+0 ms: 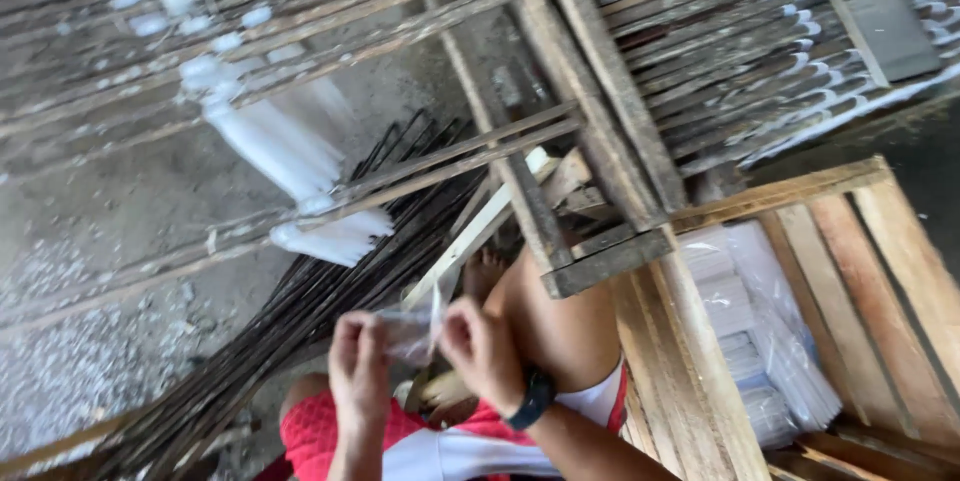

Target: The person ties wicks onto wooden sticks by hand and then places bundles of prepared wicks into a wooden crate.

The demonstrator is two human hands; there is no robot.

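Both my hands are low in the middle of the view, over my bare knees and red shorts. My left hand (358, 359) and my right hand (484, 349) pinch the two sides of a small clear plastic bag (410, 333) held between them. A dark watch is on my right wrist. White candles (290, 156) hang in rows from a wooden rack (560, 131) just above and to the left. The picture is blurred by motion.
A wooden crate (880, 271) at the right holds packs of white candles in clear plastic (770, 341). A bundle of thin dark rods (300, 321) lies on the grey concrete floor (90, 241). More candle racks fill the top right.
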